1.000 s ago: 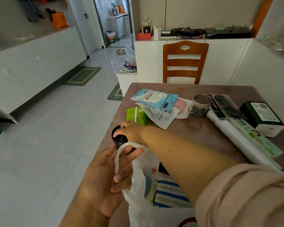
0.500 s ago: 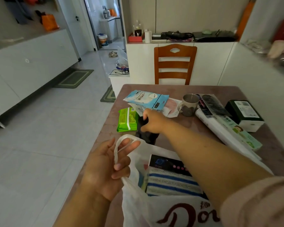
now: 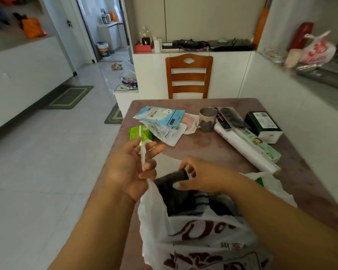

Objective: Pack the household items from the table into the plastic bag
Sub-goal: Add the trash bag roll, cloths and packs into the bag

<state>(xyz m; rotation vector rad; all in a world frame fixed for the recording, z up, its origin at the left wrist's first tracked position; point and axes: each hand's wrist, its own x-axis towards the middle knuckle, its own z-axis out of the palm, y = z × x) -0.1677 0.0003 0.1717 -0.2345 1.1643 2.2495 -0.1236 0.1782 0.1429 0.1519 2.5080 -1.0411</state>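
A white plastic bag (image 3: 185, 236) with dark red print stands open at the table's near edge. My left hand (image 3: 131, 170) holds its left handle up, the strap threaded between my fingers. My right hand (image 3: 201, 177) grips a dark cylindrical item (image 3: 172, 184) and holds it in the bag's mouth, over a striped blue-and-white item inside. On the table (image 3: 209, 147) lie a green wipes pack (image 3: 140, 133), a blue packet (image 3: 160, 115), a white packet (image 3: 166, 131), a mug (image 3: 207, 119), a long roll box (image 3: 246, 147) and a dark green box (image 3: 263, 125).
A wooden chair (image 3: 188, 76) stands at the table's far end. White cabinets run along the right and behind. Tiled floor lies open to the left, with a green mat (image 3: 70, 97). A black brush pack (image 3: 228, 117) rests on the roll box.
My right hand has carried the dark item back from beside the green pack to the bag's mouth. My left hand has lifted the handle higher.
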